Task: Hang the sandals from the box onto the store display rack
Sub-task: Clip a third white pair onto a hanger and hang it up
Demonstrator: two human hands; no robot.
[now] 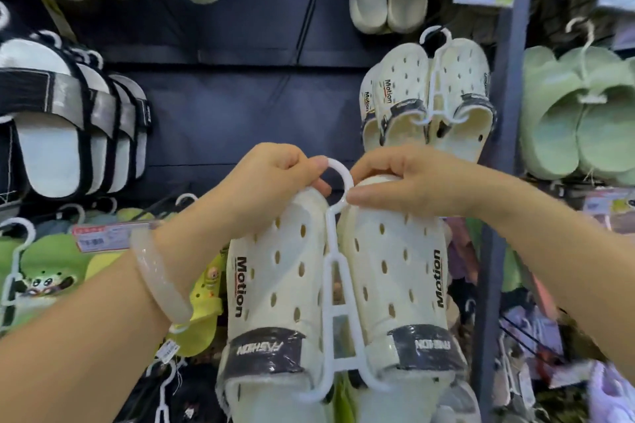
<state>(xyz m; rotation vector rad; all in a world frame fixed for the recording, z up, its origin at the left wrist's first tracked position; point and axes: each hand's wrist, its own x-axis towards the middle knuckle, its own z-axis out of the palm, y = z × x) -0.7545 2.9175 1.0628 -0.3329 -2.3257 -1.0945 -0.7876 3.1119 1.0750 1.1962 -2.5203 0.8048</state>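
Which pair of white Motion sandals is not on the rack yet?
The lower pair, gripped at its hanger ring by the left hand and right hand; the other pair hangs upper right.

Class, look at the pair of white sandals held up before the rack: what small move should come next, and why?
Probably lift the pair up and to the right, toward the matching white sandals already hanging there. Both hands, left hand and right hand, pinch the hanger's ring, and the held sandals hang below it, not yet on any rack hook.

bare forearms without sleeves; a pale translucent bangle [161,280] circles the left wrist.
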